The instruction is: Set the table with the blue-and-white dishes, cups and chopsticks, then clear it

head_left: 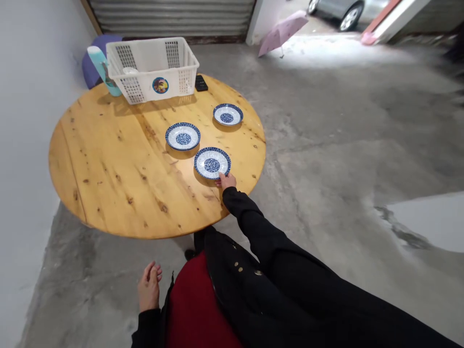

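Observation:
Three plates with blue patterned rims and blue centres lie on a round wooden table (119,203). My right hand (227,181) pinches the near rim of the closest plate (212,164), its thumb over the edge and its other fingers partly hidden beneath. Behind that one, to the left, is a second plate (183,137). The third plate (228,116) sits farther back on the right. Away from the table, my left hand (148,285) hangs low at my side, fingers loosely bent and apart, with nothing seen in it.
At the table's back stands a white plastic basket (152,82) with a white item inside. A dark phone-like object (201,83) lies beside it, and a light-blue object (101,67) stands at its left. On the floor beyond is a pink umbrella (281,34). A wall (29,121) borders the left.

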